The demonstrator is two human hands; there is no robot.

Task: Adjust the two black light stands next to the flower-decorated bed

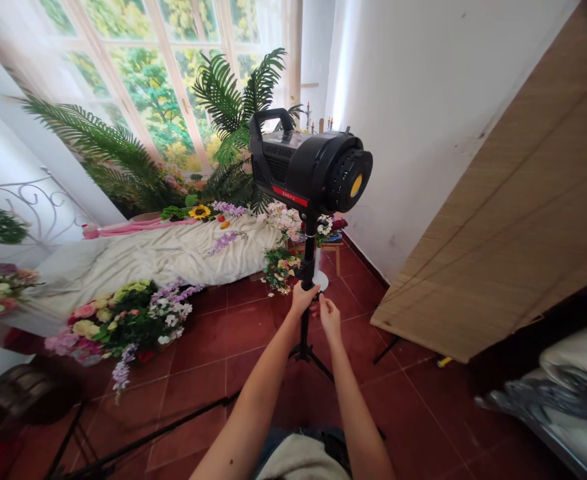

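Note:
A black studio light (308, 163) with a top handle, a red label and a yellow round centre sits on top of a black light stand (309, 257). My left hand (303, 297) is wrapped round the stand's pole below the light. Close beside it on the right, my right hand (328, 317) has its fingers pinched together at the pole, by a collar or knob; what they hold is too small to make out. The stand's legs spread on the floor below my hands.
Left of the stand is a bed (173, 257) with a cream cover and flowers. Bouquets (123, 317) stand before it. Another stand's leg (173, 425) crosses the red tiles at lower left. A woven screen (498, 200) hangs on the right, near a silvery furniture frame (548, 400).

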